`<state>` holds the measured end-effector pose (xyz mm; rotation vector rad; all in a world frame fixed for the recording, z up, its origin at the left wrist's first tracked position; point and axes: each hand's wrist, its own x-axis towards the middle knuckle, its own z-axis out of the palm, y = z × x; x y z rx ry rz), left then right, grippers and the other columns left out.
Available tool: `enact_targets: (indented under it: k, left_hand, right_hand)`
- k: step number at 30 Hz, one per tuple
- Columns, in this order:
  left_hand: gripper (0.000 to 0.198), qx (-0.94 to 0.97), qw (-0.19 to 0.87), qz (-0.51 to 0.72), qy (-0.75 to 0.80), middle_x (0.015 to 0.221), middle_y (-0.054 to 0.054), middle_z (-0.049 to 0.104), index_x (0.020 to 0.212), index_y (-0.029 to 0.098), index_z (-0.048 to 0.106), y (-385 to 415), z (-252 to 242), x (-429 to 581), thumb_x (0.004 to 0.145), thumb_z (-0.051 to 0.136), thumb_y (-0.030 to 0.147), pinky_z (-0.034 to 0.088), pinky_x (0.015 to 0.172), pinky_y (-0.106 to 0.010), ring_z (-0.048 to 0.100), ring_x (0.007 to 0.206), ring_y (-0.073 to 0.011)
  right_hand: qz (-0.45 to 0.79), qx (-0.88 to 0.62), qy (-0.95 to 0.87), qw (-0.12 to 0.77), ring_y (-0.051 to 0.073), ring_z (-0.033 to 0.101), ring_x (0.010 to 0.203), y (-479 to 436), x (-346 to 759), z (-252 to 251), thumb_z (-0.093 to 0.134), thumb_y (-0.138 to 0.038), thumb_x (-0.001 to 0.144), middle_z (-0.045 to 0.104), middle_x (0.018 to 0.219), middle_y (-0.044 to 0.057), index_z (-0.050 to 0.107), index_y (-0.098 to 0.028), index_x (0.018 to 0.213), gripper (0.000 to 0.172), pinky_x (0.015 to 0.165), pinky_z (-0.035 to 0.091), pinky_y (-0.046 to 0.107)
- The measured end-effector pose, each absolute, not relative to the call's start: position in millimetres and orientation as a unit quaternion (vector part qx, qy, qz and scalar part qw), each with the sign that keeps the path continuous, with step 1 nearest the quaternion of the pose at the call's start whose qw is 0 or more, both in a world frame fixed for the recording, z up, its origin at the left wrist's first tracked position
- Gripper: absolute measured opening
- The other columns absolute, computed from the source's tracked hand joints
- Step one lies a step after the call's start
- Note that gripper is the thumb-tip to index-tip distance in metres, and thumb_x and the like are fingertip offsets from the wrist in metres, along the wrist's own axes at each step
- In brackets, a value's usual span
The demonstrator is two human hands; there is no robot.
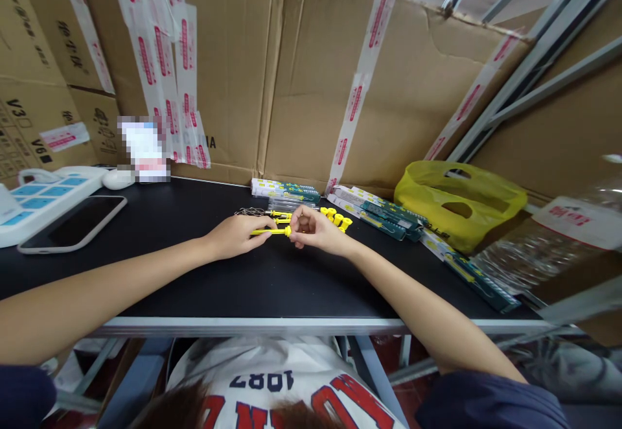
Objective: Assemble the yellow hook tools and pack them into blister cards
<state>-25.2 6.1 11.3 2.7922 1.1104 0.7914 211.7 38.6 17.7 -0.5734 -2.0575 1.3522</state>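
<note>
My left hand (238,236) is closed around a slim yellow rod-like tool (280,231), which lies level just above the black table. At its right end, where the rod widens, the thumb and fingers of my right hand (313,229) are pinched together. Whether a small part sits between those fingertips is too fine to see. Just behind my hands lie several similar yellow tools (344,221), partly hidden by my right hand. A tangle of thin dark wire (250,212) rests behind my left hand.
Flat printed boxes (286,190) lie along the back, with more boxes (376,212) to the right. A yellow plastic bag (457,189) and a large clear bottle (525,254) stand far right. At left are a phone (75,221) and a power strip (61,196). Cardboard (301,79) walls the back.
</note>
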Motion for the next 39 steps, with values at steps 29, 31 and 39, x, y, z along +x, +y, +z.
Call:
enact_targets:
  k: [29,31,39]
  left_hand:
    - [0.03,0.903,0.027,0.243,0.354,0.068,0.004,0.059,0.114,0.02,0.054,-0.8,12.7,-19.8,0.087,0.047,0.031,0.04,0.06,-0.021,0.058,0.061,-0.0123]
    - [0.03,0.903,0.031,0.242,0.354,0.066,0.004,0.057,0.115,0.02,0.054,-0.5,12.8,-20.1,0.087,0.046,0.03,0.04,0.059,-0.021,0.057,0.06,-0.0119]
    - [0.03,0.895,0.041,0.249,0.367,0.064,0.005,0.053,0.115,0.019,0.054,0.6,14.8,-22.1,0.087,0.045,0.027,0.038,0.059,-0.022,0.054,0.057,-0.0117]
  right_hand:
    - [0.344,-0.266,-0.87,0.233,0.009,0.046,0.056,21.3,199.4,19.7,0.055,-0.05,0.087,0.056,0.064,-0.002,0.059,-0.015,0.081,0.036,0.054,0.036,0.021]
    - [0.343,-0.266,-0.87,0.235,0.009,0.047,0.056,22.2,200.3,19.3,0.054,-0.049,0.088,0.056,0.065,-0.002,0.059,-0.015,0.085,0.034,0.055,0.036,0.021]
    - [0.345,-0.277,-0.858,0.26,0.01,0.051,0.059,25.6,207.5,21.0,0.054,-0.047,0.089,0.058,0.066,-0.001,0.055,-0.016,0.085,0.031,0.058,0.04,0.022]
